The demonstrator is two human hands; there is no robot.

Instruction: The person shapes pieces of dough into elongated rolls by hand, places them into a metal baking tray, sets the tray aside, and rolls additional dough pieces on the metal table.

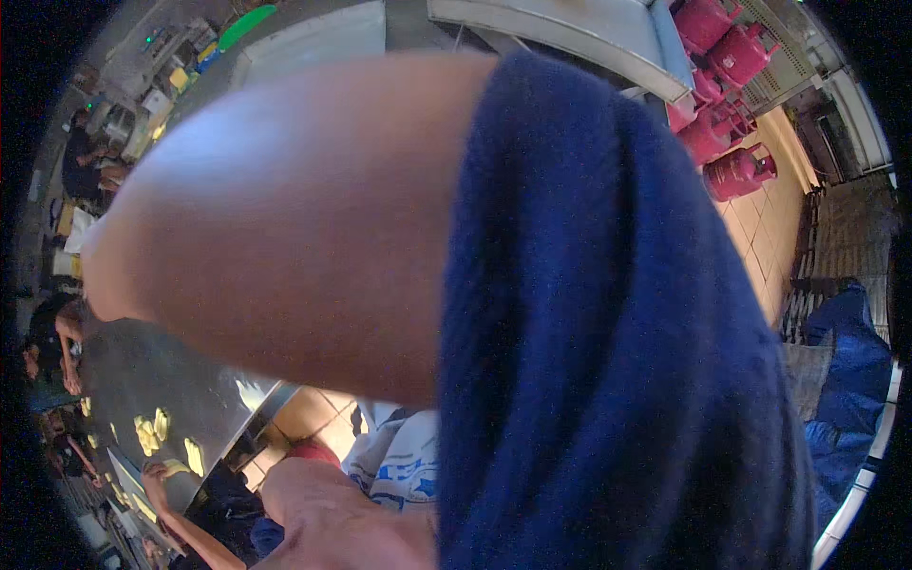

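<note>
A bare, bent arm with a dark blue short sleeve fills much of the view, very close and blurred. I cannot tell whose arm it is, and its hand does not show. Below it is more bare skin, beside a white and blue cloth. Neither of my hands can be made out. At the lower left, a hand, seemingly another person's, is at a pale yellow piece by the edge of a dark tabletop. Several similar yellow pieces lie nearby.
Several red gas cylinders stand on a tiled floor at the far right. Metal-edged counters are at the back. Other people sit along the left. A blue plastic sheet hangs at the right, and a green round object is far left.
</note>
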